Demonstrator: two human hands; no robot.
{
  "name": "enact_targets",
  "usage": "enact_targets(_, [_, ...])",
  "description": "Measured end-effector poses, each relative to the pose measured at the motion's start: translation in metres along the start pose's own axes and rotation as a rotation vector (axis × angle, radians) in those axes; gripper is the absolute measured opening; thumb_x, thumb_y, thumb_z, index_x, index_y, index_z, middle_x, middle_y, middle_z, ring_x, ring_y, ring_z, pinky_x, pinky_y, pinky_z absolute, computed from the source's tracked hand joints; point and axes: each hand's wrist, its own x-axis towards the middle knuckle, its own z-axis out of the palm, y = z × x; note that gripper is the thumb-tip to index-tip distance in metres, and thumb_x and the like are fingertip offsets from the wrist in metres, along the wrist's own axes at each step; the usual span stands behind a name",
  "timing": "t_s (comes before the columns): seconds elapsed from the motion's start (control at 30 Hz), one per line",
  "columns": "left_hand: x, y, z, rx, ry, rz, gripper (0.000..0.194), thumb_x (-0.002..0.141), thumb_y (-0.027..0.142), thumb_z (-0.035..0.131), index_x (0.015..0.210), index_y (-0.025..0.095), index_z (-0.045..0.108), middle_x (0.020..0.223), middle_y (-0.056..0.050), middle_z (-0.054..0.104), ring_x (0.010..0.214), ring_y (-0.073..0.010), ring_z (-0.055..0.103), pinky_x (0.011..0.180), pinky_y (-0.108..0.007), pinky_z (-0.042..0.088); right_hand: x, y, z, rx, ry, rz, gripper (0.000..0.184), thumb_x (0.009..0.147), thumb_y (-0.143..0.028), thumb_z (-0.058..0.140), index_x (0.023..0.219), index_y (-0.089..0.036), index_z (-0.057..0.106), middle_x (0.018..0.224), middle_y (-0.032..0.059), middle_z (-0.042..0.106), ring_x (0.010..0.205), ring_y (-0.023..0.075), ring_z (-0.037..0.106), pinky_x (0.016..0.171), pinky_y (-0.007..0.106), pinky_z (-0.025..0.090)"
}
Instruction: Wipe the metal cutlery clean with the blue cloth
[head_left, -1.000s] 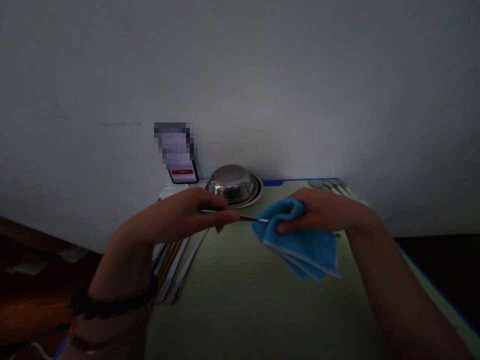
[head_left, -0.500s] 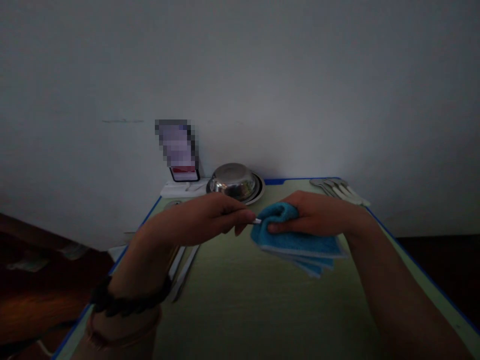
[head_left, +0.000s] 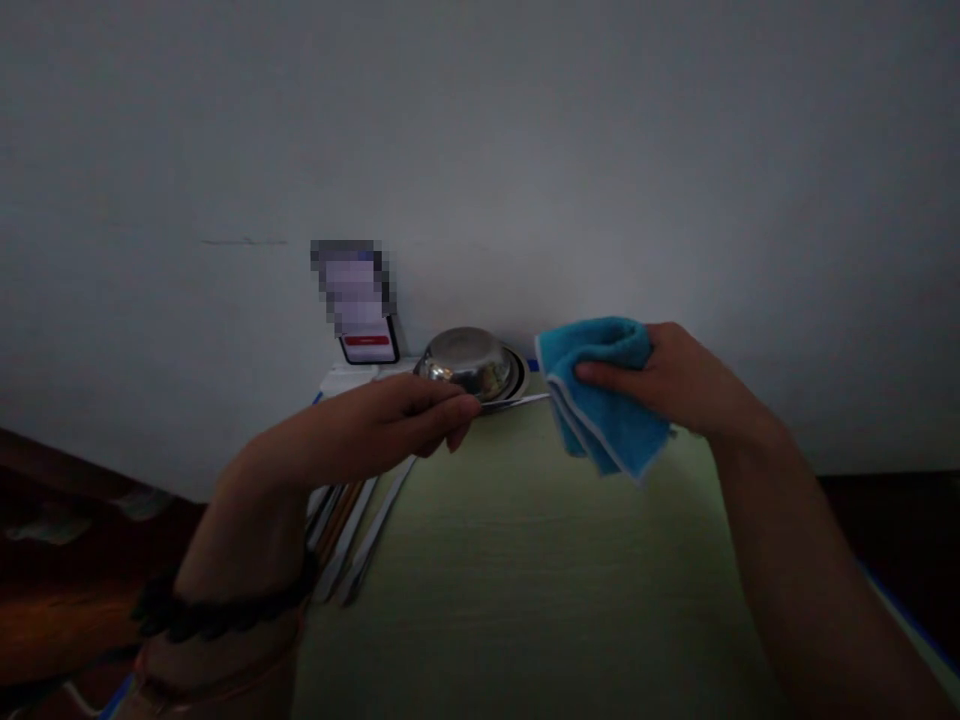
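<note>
My left hand (head_left: 390, 420) is closed in a pinch on a thin, pale utensil (head_left: 517, 402), level above the table. Its far end runs up to the cloth, and my fingers hide its near end, so its exact kind does not show. My right hand (head_left: 667, 385) grips a folded blue cloth (head_left: 600, 390) with a white edge, thumb on top, its loose corners hanging down. The cloth is at the utensil's tip; whether it wraps the tip or only touches it, I cannot tell. Behind my left hand an upturned steel bowl (head_left: 466, 362) rests on a round metal dish.
Several long flat metal utensils (head_left: 369, 545) and brown sticks (head_left: 337, 522) lie on the table's left side. A phone (head_left: 367, 345) leans on the wall (head_left: 600, 150) above a white strip (head_left: 349, 378). The pale green table (head_left: 525, 580) has a blue edge.
My right hand and the cloth have moved up and right, away from my left hand, baring more of the utensil. My left hand has shifted slightly left and up.
</note>
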Motion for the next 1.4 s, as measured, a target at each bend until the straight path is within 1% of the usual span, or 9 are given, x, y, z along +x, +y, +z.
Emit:
enact_targets(0.13, [0.004,0.009,0.004,-0.088,-0.051,0.025,0.034,0.09,0.038,0.032,0.072,0.017,0.053,0.059,0.004,0.046,0.054,-0.0074,0.044,0.051,-0.015,0.038,0.008,-0.002,0.02,0.314,0.399,-0.024,0.028,0.064,-0.04,0.066,0.079,-0.017,0.067,0.07,0.0016,0.067,0.069,0.0178,0.062,0.064,0.031,0.05])
enact_targets(0.23, [0.008,0.016,0.009,-0.103,-0.026,0.018,0.036,0.09,0.038,0.028,0.072,0.018,0.051,0.056,0.005,0.042,0.051,-0.0079,0.042,0.048,-0.016,0.036,0.016,-0.001,0.036,0.656,0.619,-0.012,0.029,0.07,-0.042,0.059,0.087,-0.018,0.064,0.084,0.0011,0.068,0.082,0.0171,0.063,0.072,0.032,0.051])
enact_targets(0.33, [0.013,0.022,0.015,-0.018,0.068,0.009,0.036,0.09,0.037,0.029,0.068,0.017,0.05,0.054,0.005,0.042,0.05,-0.0084,0.042,0.048,-0.018,0.034,0.022,0.001,0.048,0.937,0.727,0.028,0.026,0.075,-0.038,0.055,0.09,-0.018,0.061,0.092,0.0012,0.067,0.09,0.0158,0.062,0.078,0.033,0.051])
enact_targets(0.47, [0.02,0.026,0.023,0.085,0.154,0.016,0.036,0.09,0.034,0.03,0.065,0.017,0.05,0.053,0.004,0.045,0.05,-0.0088,0.044,0.05,-0.02,0.033,0.026,0.003,0.054,1.154,0.793,0.114,0.023,0.076,-0.033,0.056,0.092,-0.017,0.059,0.098,0.0025,0.065,0.095,0.0151,0.06,0.08,0.032,0.052])
enact_targets(0.6, [0.023,0.029,0.029,0.092,0.185,0.043,0.036,0.09,0.032,0.029,0.066,0.017,0.051,0.053,0.005,0.047,0.049,-0.0086,0.045,0.052,-0.021,0.034,0.027,0.005,0.055,1.237,0.773,0.144,0.029,0.078,-0.038,0.052,0.1,-0.019,0.056,0.106,0.0028,0.063,0.1,0.0145,0.058,0.081,0.031,0.052])
enact_targets(0.73, [0.024,0.033,0.032,0.084,0.197,0.053,0.037,0.09,0.033,0.029,0.064,0.017,0.05,0.051,0.005,0.047,0.048,-0.0089,0.045,0.054,-0.022,0.035,0.025,0.004,0.057,1.172,0.741,0.126,0.035,0.079,-0.044,0.049,0.104,-0.02,0.054,0.11,0.0038,0.061,0.104,0.0146,0.056,0.082,0.03,0.051])
enact_targets(1.0, [0.034,0.031,0.041,0.099,0.219,-0.008,0.04,0.09,0.036,0.026,0.062,0.018,0.047,0.052,0.004,0.048,0.049,-0.0108,0.046,0.052,-0.024,0.034,0.016,-0.013,0.076,1.242,0.645,0.324,0.013,0.077,-0.028,0.054,0.084,-0.019,0.06,0.089,0.0009,0.068,0.089,0.0141,0.062,0.082,0.03,0.05])
enact_targets(1.2, [0.02,0.006,0.019,0.11,0.034,-0.133,0.038,0.088,0.041,0.031,0.064,0.018,0.048,0.054,0.003,0.048,0.05,-0.0115,0.047,0.05,-0.022,0.036,0.019,-0.004,0.092,1.332,0.396,0.438,0.017,0.07,-0.017,0.06,0.087,-0.016,0.06,0.096,0.0036,0.067,0.093,0.0166,0.061,0.085,0.034,0.048])
enact_targets(1.4, [0.004,-0.009,-0.001,0.076,-0.01,-0.183,0.038,0.086,0.046,0.033,0.072,0.017,0.054,0.059,0.002,0.048,0.053,-0.0112,0.045,0.048,-0.021,0.037,0.021,0.012,0.075,1.165,0.245,0.234,0.022,0.069,-0.027,0.063,0.089,-0.017,0.062,0.089,0.0042,0.069,0.087,0.0179,0.063,0.083,0.037,0.048])
